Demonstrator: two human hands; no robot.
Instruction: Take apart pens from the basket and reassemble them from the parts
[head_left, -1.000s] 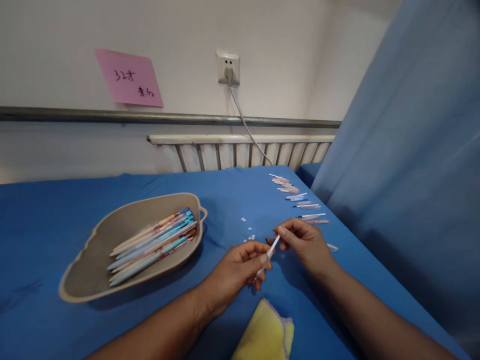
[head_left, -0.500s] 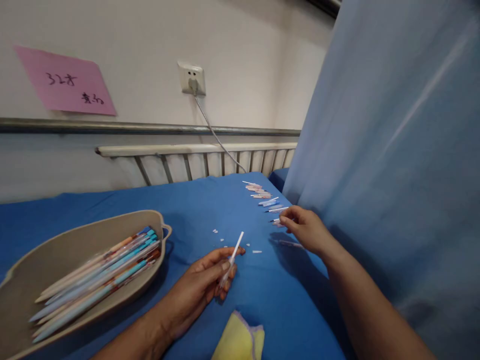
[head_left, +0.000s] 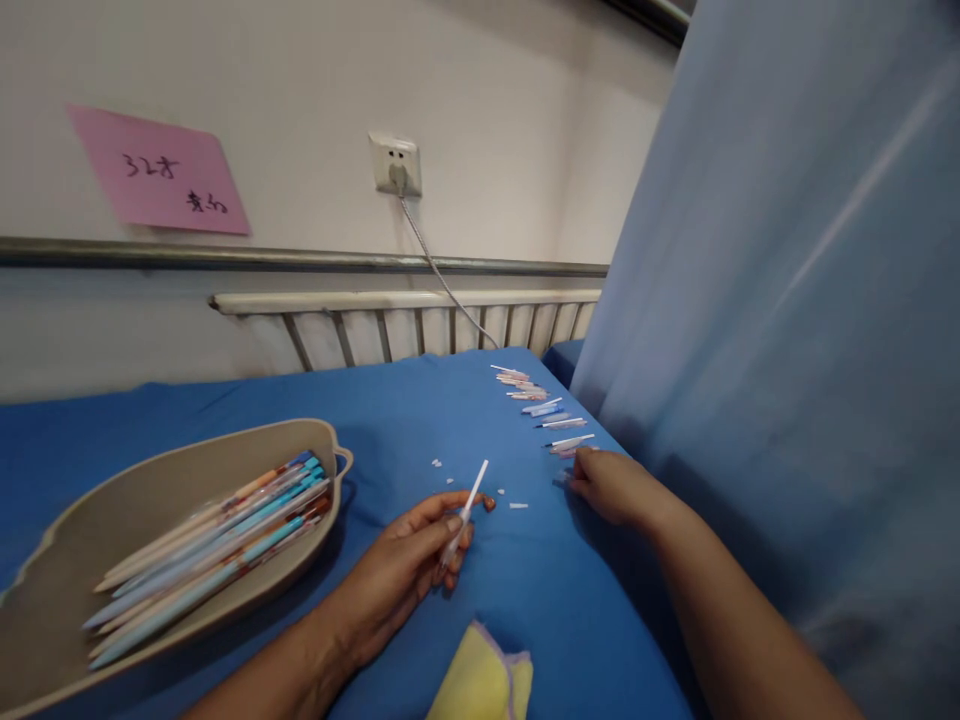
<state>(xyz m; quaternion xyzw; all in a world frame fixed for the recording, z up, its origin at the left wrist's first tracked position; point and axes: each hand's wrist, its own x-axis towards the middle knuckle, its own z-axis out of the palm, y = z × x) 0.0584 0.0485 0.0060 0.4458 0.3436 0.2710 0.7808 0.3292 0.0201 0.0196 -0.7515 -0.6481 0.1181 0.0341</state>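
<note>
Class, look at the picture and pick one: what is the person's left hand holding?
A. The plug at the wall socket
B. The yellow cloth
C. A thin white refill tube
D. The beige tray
C: the left hand pinches a thin white refill tube that points up and away, while the yellow cloth and the beige tray lie untouched on the blue sheet.

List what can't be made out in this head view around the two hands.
- Under the right hand: the hand itself hides whatever its fingers touch on the blue cloth.
- Row of pen parts: too small to tell apart.
- Tray of pens: cut off by the left edge.
- Yellow cloth: cut off by the bottom edge.
- Pink note: writing unreadable.
</note>
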